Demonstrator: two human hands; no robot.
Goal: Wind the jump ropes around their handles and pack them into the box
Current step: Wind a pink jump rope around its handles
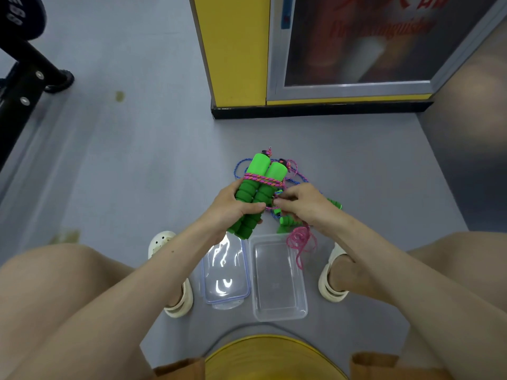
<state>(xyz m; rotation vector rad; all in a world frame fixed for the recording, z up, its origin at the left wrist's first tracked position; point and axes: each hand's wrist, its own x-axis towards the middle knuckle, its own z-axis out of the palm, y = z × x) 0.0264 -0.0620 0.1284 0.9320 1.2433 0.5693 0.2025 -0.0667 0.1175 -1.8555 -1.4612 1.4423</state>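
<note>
My left hand (233,207) grips two green foam jump-rope handles (260,174) held side by side, with a pink cord wound a few turns around their middle. My right hand (299,201) pinches the pink cord just right of the handles. Loose pink cord (300,239) hangs below that hand. On the floor behind lies another rope with a blue cord (241,165) and green handles (288,222), partly hidden by my right hand. A clear plastic box (277,311) sits open on the floor between my feet, with its lid (225,272) to its left.
A yellow cabinet with a glass door (274,64) stands on the floor ahead. Black metal equipment (22,86) is at the far left. My knees and sandalled feet flank the box. A yellow stool edge (274,357) shows below.
</note>
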